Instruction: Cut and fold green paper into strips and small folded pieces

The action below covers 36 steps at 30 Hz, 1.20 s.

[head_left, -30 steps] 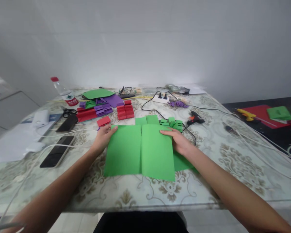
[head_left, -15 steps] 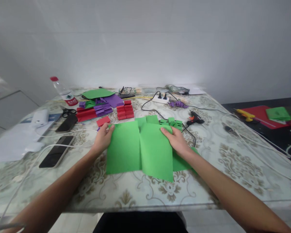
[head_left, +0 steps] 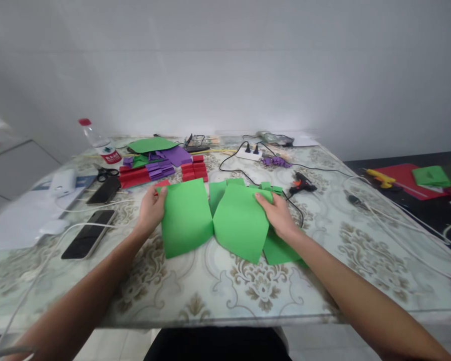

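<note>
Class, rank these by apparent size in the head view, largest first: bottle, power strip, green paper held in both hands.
1. Green paper
2. Bottle
3. Power strip

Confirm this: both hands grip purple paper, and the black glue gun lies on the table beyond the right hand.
Wrong on the colour: the head view shows green paper, not purple. The rest holds: the left hand and right hand both grip it, and the black glue gun lies on the table beyond the right hand.
</note>
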Motion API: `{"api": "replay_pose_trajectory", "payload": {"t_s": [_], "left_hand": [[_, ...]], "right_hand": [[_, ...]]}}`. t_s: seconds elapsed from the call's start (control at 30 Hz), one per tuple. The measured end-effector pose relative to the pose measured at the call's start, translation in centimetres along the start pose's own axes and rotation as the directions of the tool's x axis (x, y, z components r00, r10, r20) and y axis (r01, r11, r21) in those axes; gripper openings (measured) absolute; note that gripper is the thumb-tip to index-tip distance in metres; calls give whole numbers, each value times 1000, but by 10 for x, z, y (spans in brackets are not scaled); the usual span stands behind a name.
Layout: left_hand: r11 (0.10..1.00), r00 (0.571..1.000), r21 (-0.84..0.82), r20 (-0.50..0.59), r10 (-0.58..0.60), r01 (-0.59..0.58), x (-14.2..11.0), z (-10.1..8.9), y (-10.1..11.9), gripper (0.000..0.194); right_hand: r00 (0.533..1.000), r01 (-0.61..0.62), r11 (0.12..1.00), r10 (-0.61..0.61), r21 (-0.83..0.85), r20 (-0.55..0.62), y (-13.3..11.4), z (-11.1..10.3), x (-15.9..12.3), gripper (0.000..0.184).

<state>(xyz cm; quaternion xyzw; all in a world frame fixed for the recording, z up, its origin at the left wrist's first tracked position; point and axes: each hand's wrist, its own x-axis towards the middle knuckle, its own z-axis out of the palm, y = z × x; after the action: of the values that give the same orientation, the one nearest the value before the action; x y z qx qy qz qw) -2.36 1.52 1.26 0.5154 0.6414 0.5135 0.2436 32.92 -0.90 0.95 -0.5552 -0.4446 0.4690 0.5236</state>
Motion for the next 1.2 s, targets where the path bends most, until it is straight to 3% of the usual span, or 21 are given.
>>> {"api": "replay_pose_trajectory", "payload": {"t_s": [0.2,0.37,0.53,0.7,0.9,1.07,1.2], "left_hand": [[975,985,-161,110,-136,152,0,5,2,35],[914,913,-264,351,-206,308,-5,3,9,37],[876,814,-261,538,-218,407,-14,1,14,34],[880,779,-244,595,-195,407,-15,1,11,48],[905,746,-196,644,-171,377,-18,4,13,52],[929,758,-148,628,-175,338,-22,11,11,48],[963,863,-138,485,-138,232,-20,16,1,51]], "right_hand": [[974,-163,984,150,66,167,-8,4,-3,35],[969,-138,990,136,-8,207,-3,7,-6,35],[988,-10,991,31,-137,152,5,9,-9,33],[994,106,952,-99,-288,38,12,8,-6,28],[971,191,904,-232,-381,-64,16,5,-3,28],[960,210,894,-266,-397,-91,17,4,-1,31],[956,214,890,-275,-402,-100,18,4,0,34]]}}
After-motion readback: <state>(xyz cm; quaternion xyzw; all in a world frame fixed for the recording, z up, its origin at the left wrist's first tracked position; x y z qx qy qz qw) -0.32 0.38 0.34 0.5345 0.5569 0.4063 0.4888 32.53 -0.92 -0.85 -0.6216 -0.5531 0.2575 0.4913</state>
